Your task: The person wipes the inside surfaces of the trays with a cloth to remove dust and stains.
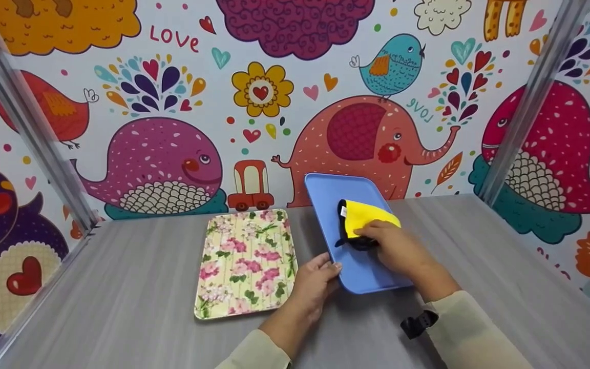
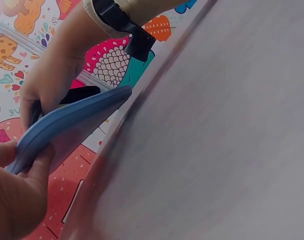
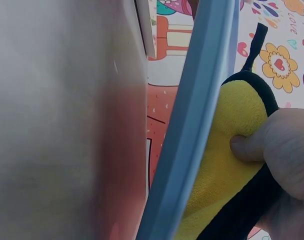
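Observation:
A blue tray (image 1: 328,205) is held tilted above the table. My left hand (image 1: 315,287) grips its left edge, thumb on one face and fingers on the other, as the left wrist view also shows. My right hand (image 1: 400,248) holds a yellow cloth (image 1: 364,215) with black edging against the tray's inner face. In the right wrist view the thumb presses into the yellow cloth (image 3: 242,110), and a black loop sticks out from its corner. Left of the blue tray, a floral tray (image 1: 246,266) lies flat on the table.
The grey wood-grain table (image 1: 121,287) spreads under everything. Behind it stands a wall (image 1: 285,31) printed with cartoon animals, with metal posts (image 1: 530,113) at its corners. A black strap (image 1: 420,324) is on the right wrist.

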The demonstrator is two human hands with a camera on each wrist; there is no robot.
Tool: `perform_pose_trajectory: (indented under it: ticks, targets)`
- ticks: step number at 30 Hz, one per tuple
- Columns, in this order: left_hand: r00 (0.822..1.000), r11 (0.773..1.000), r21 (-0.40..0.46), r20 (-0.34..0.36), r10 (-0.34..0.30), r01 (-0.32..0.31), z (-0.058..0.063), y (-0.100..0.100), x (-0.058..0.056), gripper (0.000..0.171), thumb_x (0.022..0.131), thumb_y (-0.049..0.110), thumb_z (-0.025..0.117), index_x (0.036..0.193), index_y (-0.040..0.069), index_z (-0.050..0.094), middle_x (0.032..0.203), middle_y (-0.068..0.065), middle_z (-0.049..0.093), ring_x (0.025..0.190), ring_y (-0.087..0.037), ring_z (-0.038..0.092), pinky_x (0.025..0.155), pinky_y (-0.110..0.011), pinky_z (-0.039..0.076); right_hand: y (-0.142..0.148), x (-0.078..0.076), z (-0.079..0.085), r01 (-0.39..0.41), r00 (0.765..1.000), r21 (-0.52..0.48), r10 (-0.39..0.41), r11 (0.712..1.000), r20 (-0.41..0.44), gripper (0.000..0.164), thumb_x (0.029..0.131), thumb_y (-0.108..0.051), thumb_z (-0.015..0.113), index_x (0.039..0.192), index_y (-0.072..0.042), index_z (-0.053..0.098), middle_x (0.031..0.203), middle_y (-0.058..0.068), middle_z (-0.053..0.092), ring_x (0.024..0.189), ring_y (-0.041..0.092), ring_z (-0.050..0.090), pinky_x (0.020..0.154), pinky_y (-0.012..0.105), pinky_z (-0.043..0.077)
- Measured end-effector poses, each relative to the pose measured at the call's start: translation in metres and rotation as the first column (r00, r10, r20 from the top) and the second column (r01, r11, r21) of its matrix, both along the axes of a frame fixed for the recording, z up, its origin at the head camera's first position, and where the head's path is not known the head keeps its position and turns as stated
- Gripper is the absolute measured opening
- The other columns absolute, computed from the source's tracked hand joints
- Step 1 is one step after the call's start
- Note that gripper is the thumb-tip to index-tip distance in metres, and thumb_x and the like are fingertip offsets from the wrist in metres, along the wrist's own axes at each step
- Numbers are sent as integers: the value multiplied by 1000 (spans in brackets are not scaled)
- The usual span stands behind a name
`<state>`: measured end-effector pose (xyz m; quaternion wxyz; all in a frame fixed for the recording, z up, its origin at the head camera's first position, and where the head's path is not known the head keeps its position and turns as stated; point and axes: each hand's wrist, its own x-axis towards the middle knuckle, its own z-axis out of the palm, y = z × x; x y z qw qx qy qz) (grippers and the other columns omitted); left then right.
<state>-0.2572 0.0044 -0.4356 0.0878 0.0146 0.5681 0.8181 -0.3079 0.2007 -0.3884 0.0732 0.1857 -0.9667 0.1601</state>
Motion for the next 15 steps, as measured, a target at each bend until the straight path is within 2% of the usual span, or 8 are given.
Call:
perform_pose_trajectory:
  ticks: [8, 15]
  targets:
    - [1000, 1000, -17, 16, 9, -9, 0, -2, 0, 47, 101, 6, 62, 144, -10, 53, 137, -23, 67, 109, -21, 71, 103, -43, 56, -14, 5, 1, -53, 999, -2, 53, 999, -4, 47, 95, 3, 67, 136, -20, 70, 133, 10, 69, 125, 32, 63, 110, 51, 49]
    - [1000, 1000, 4, 25, 13, -14, 1, -2, 1, 47, 100, 5, 62, 144, -10, 53, 136, -22, 68, 104, -19, 71, 98, -40, 59, -21, 12, 3, -101, 992, 24, 103, 995, -70, 46, 93, 3, 68, 132, -21, 73, 130, 8, 70, 122, 31, 65, 107, 50, 53]
